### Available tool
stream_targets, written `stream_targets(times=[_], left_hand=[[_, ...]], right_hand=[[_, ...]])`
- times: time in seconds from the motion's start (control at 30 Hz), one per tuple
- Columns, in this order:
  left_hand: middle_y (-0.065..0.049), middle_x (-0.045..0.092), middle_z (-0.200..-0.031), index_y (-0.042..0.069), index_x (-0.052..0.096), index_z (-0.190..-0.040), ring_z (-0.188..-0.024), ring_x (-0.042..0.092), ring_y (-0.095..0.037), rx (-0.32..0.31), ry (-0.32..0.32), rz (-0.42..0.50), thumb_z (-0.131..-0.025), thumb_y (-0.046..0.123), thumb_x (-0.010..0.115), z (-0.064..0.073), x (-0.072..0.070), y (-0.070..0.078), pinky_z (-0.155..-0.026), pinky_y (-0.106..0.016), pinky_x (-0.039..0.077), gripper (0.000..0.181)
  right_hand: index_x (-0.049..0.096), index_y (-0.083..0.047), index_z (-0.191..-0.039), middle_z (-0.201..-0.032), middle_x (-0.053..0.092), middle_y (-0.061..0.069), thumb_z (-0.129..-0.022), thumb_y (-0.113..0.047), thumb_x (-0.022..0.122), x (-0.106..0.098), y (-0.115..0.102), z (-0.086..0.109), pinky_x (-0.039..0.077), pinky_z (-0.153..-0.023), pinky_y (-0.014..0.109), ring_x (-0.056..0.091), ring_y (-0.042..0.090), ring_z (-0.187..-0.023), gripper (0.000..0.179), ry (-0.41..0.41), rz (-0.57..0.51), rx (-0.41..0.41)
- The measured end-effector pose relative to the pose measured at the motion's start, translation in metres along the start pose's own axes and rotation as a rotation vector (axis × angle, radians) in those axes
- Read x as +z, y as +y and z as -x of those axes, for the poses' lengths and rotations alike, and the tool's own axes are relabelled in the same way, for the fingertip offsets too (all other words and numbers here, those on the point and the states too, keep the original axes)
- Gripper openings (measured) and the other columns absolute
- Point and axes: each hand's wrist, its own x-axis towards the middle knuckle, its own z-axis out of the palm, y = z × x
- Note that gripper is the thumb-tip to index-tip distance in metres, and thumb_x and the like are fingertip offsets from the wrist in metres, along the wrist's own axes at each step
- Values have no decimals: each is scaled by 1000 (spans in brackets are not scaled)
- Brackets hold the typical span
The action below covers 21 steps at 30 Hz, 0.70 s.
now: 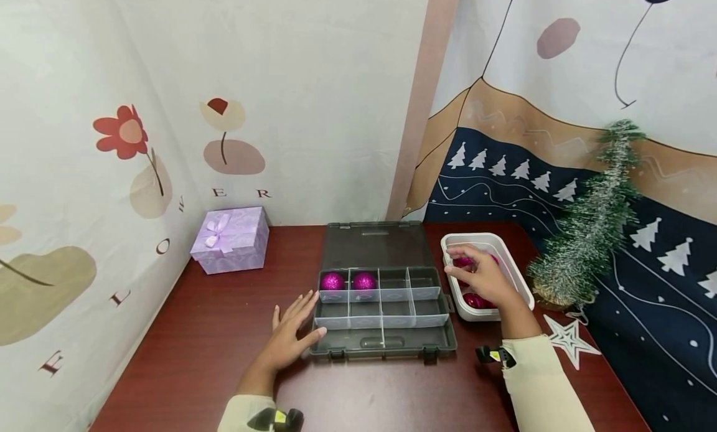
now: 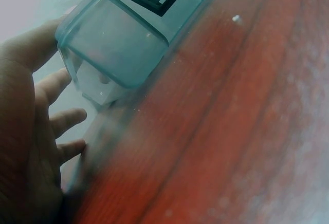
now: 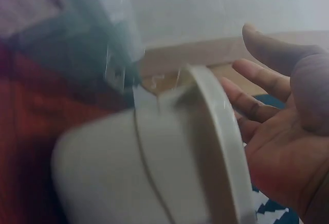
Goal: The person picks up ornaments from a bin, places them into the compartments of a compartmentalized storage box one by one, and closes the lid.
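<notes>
A grey see-through compartment box [image 1: 414,340] lies with its lid [image 1: 376,248] folded back. Two glittery magenta balls [image 1: 365,281] sit in the two leftmost compartments of its back row. My left hand [image 1: 287,337] rests at the box's left side with fingers spread; in the left wrist view its thumb and fingertips [image 2: 61,80] are at the box's end wall. Over the white tub [image 1: 521,289], my right hand [image 1: 483,275] hovers, fingers loosely bent and nothing between them. Shiny magenta ornaments [image 1: 475,302] lie inside the tub, partly hidden by that hand.
A lilac gift box [image 1: 235,242] with a bow stands at the back left. To the tub's right are a small frosted Christmas tree [image 1: 594,233] and a white star [image 1: 570,340]. Printed cloth walls [image 1: 313,108] border the dark red table [image 1: 224,323].
</notes>
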Motion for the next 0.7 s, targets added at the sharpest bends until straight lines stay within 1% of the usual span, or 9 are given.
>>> stream_targets(times=[0.1,0.2,0.27,0.33,0.37,0.43,0.53,0.63,0.7], left_hand=[[-17,39,-176,16,41,-170,-162,33,-53,1,-1,-1,-99,42,74,0,0,0,-121,-89,-5,82],[-17,40,-176,16,41,-170,-162,33,-54,3,2,-3,-99,42,74,1,0,1,-121,-89,-4,82],[-17,40,-176,16,42,-170,-162,33,-54,4,3,-1,-99,42,74,0,0,1,-121,-89,-4,82],[-17,40,-176,16,41,-170,-162,33,-54,3,1,-1,-99,42,74,0,0,0,-120,-89,-5,82],[-17,40,-176,16,41,-170,-162,32,-54,1,-3,2,-99,42,74,-1,0,0,-121,-89,-5,82],[-16,39,-176,16,40,-170,-162,32,-54,0,-6,1,-100,42,74,-1,0,-1,-121,-89,-6,82],[-16,40,-176,16,40,-170,-162,33,-53,0,-3,-2,-99,42,74,-1,0,-2,-121,-89,-6,83],[-16,40,-176,16,41,-170,-162,33,-54,1,2,-1,-99,41,74,-1,1,-2,-121,-89,-5,82],[-17,40,-176,16,41,-170,-162,33,-54,2,3,4,-99,41,74,-1,0,-1,-121,-89,-6,82]], right_hand=[[67,6,-139,-134,67,33,-101,-9,77,-6,6,4,65,-67,34,70,29,-84,42,8,-27,-1],[66,7,-140,-138,65,33,-102,-10,77,-13,12,8,64,-69,32,71,28,-86,43,16,-14,25],[65,6,-141,-142,64,32,-102,-11,77,-17,16,10,62,-72,29,72,31,-91,44,24,14,39],[65,5,-142,-145,64,29,-103,-14,77,-22,20,12,62,-79,27,72,34,-98,45,31,62,47],[66,4,-142,-146,63,29,-103,-14,77,-23,22,13,63,-82,31,72,36,-102,45,32,78,48],[66,4,-142,-146,64,28,-103,-14,77,-26,25,14,61,-94,38,69,39,-113,44,40,127,37],[68,4,-140,-145,66,28,-101,-13,78,-29,30,16,55,-107,56,63,44,-129,44,62,190,12],[67,6,-139,-145,65,30,-99,-10,80,-32,33,18,50,-110,69,60,50,-134,45,74,214,-1],[67,7,-139,-146,64,31,-97,-7,81,-33,36,17,49,-112,72,60,52,-135,46,72,235,-6]])
